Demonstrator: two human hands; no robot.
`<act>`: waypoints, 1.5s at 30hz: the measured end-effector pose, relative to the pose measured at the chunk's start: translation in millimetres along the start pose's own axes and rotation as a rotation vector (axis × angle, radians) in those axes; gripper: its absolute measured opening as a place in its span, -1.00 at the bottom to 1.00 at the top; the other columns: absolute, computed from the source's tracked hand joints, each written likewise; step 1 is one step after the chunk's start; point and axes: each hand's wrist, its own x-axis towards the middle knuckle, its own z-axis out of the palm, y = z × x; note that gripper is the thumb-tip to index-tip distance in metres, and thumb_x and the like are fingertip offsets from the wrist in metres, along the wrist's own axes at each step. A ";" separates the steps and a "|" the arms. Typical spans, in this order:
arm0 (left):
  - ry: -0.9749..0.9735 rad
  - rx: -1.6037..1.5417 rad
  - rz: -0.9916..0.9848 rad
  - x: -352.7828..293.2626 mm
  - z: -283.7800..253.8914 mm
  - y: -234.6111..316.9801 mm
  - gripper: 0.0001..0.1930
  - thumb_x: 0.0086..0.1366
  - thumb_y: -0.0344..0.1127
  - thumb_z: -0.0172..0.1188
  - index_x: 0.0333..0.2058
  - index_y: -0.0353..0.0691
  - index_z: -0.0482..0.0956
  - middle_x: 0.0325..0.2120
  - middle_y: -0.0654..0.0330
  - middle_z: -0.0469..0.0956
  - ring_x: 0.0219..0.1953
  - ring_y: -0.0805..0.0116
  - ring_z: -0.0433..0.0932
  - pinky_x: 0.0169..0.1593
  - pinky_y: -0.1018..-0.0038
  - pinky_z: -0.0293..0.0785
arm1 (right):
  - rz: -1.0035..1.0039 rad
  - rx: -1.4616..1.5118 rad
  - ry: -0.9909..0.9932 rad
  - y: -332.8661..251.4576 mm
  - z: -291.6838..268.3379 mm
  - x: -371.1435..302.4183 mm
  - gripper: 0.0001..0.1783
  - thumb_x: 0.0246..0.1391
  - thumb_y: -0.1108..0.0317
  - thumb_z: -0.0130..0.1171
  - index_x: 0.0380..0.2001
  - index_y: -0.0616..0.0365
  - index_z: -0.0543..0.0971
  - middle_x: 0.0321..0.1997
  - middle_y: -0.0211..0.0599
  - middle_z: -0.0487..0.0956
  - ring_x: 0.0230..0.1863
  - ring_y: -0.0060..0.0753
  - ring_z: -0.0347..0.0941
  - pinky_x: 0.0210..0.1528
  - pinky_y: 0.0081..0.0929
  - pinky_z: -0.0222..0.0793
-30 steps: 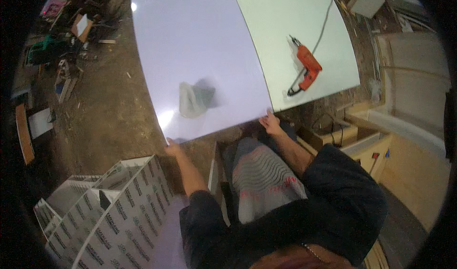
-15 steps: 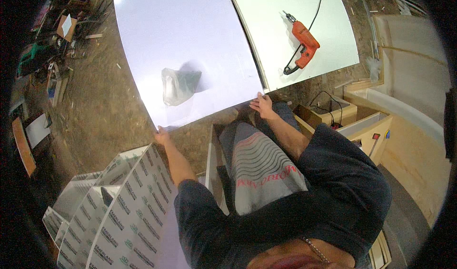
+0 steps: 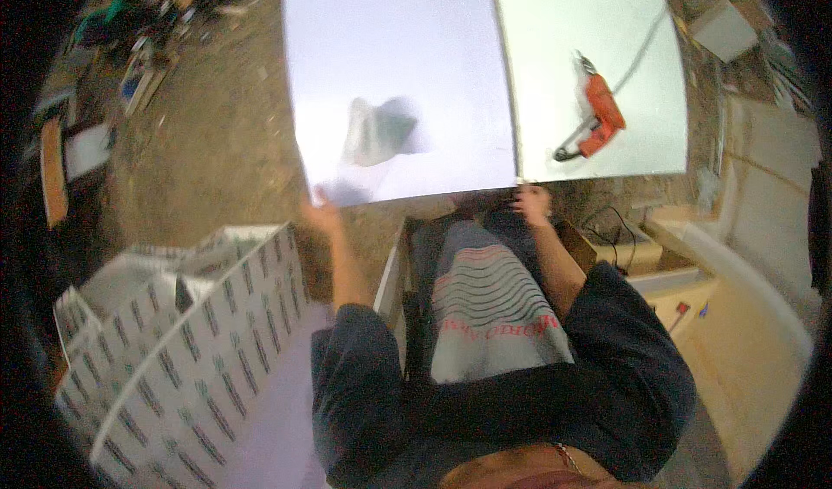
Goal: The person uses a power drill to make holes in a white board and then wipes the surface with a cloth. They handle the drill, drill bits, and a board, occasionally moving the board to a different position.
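A large white panel (image 3: 399, 38) lies in front of me, its near edge facing my body. My left hand (image 3: 323, 215), blurred by motion, grips the near left corner, thumb on top. At the near right corner my right hand (image 3: 532, 203) has its fingers curled at the edge, beside the seam with a second white panel (image 3: 589, 21). On the first panel rests a clear plastic bag (image 3: 371, 138) with contents I cannot make out. An orange corded drill (image 3: 604, 112) lies on the second panel, its bit pointing away from me.
Printed-film-covered white cabinet boxes (image 3: 208, 333) stand at lower left. On the right are a pale wooden box (image 3: 637, 251) with a black cord and a curved pale panel (image 3: 745, 290). Scraps lie on the brown floor (image 3: 225, 99) at far left.
My view has turned, so the panels, bag and drill appear shifted right and straighter. Both hands keep to the near corners of the panel.
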 end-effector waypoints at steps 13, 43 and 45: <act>-0.450 -0.161 0.647 17.2 -36.4 240.4 -0.81 0.09 -0.42 0.19 -0.27 -0.23 0.60 -0.36 -0.01 0.60 -0.28 0.08 0.60 -0.22 0.30 0.53 | -0.151 0.370 0.048 -140.2 -164.1 117.2 -0.40 -0.11 0.03 0.33 -0.09 0.21 0.46 -0.26 -0.33 0.54 -0.32 -0.43 0.46 -0.38 -0.41 0.44; -0.568 0.232 0.426 5.7 72.5 172.6 -0.82 0.09 -0.32 0.11 -0.35 -0.24 0.58 -0.30 -0.07 0.57 -0.23 -0.04 0.55 -0.13 0.18 0.45 | 0.018 0.934 -0.380 -182.5 -159.9 119.3 -0.67 0.07 0.15 0.15 -0.16 0.09 0.46 -0.30 -0.31 0.56 -0.56 -0.50 0.39 -0.52 -0.44 0.39; -0.579 0.220 0.408 9.2 72.8 171.6 -0.81 0.12 -0.30 0.10 -0.32 -0.24 0.56 -0.29 -0.07 0.57 -0.21 -0.04 0.55 -0.13 0.16 0.45 | 0.030 0.885 -0.342 -184.2 -167.1 131.2 -0.67 0.06 0.16 0.16 -0.16 0.09 0.46 -0.34 -0.37 0.55 -0.61 -0.54 0.37 -0.56 -0.45 0.36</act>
